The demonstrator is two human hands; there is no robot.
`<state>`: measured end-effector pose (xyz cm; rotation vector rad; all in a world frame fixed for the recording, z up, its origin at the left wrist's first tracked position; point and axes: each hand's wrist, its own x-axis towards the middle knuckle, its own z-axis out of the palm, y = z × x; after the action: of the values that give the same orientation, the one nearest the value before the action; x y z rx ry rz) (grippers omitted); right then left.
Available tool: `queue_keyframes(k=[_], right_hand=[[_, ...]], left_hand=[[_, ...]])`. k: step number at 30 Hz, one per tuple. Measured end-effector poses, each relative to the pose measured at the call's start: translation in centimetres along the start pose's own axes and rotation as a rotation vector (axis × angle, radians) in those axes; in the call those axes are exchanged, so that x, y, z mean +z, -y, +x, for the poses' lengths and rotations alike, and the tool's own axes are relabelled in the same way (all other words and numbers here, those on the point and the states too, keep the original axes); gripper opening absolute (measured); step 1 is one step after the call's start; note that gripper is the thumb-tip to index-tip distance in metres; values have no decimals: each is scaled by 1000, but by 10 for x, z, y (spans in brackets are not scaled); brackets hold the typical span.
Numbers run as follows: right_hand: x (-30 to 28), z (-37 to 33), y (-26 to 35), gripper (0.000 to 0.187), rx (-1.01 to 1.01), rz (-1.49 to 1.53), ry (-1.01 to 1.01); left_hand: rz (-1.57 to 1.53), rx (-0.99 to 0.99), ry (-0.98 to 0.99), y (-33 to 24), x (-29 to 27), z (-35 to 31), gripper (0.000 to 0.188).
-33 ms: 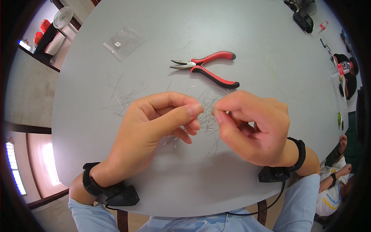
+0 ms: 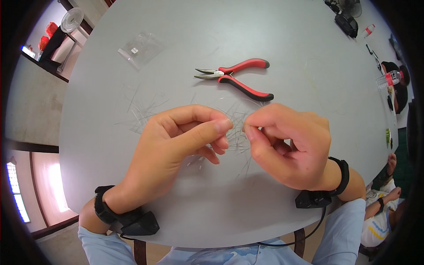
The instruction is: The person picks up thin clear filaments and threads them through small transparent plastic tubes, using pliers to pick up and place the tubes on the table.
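Note:
Over the middle of the grey table, my left hand pinches with thumb against forefinger. My right hand pinches the same way just to its right, its other fingers curled in. A small gap separates the two pairs of fingertips. Whatever sits in either pinch is too fine to make out. Under and between my hands lies a scattered heap of thin wire-like pins, partly hidden by my fingers. Past the heap rest bent-nose pliers with red and black handles, jaws parted and pointing left; neither hand touches them.
A small clear plastic bag lies at the far left of the grey table. Along the far right are a black device and a plastic bottle with a red label. Another person's arm shows at the right edge.

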<state>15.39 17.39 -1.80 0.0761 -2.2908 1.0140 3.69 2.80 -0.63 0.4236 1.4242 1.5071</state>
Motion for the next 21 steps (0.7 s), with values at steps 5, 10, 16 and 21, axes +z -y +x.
queue_keyframes(k=[5,10,16,21], right_hand=[[0,1,0,12,14,27,23],[0,-1,-3,13,32,53,63],[1,5,-6,13,38,90,77],[3,5,-11,13,41,127,81]], left_hand=[[-4,24,13,0,-3,0,14],[20,-2,15,0,-4,-1,12],[63,4,41,-2,-5,2,11],[97,8,50,-2,-5,4,9]])
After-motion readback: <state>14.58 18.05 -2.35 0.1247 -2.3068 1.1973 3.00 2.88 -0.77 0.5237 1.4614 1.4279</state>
